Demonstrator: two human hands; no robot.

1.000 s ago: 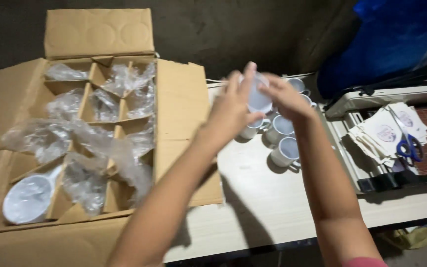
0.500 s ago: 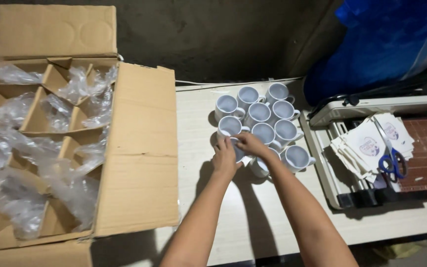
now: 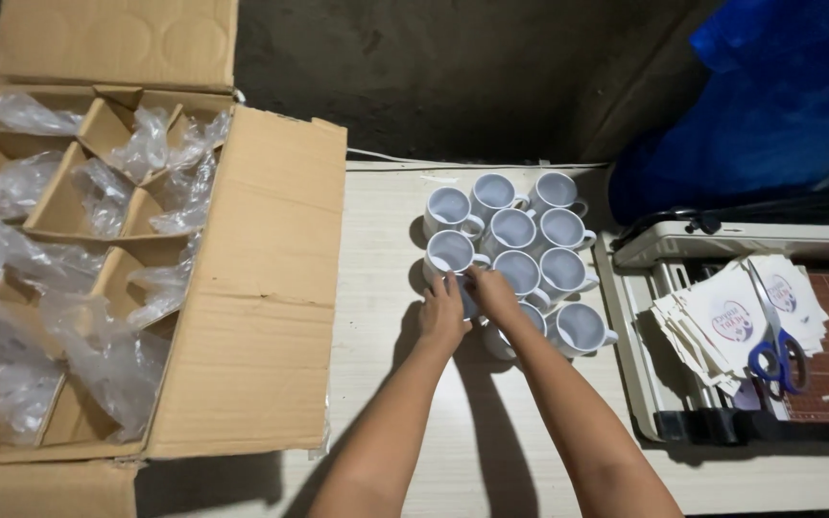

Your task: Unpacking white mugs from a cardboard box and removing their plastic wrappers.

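My left hand (image 3: 444,312) and right hand (image 3: 493,291) both wrap around one white mug (image 3: 466,299), setting it near the other mugs (image 3: 528,228) so they stay together.

Big cardboard box (image 3: 271,317) takes up the whole left side, flaps folded out, with cardboard dividers (image 3: 74,197) splitting it into cells. Loads of crumpled clear plastic bags (image 3: 98,355) stuffed in and spilling over those cells. It all sits on a pale wooden table (image 3: 376,230) against a dark wall. Over on the right there's a paper trimmer (image 3: 683,336) with a stack of printed paper sheets (image 3: 722,321) on it, and blue-handled scissors (image 3: 777,357) lying on top of the stack. Far right corner, a blue tarp (image 3: 769,96) bunched up behind the trimmer.
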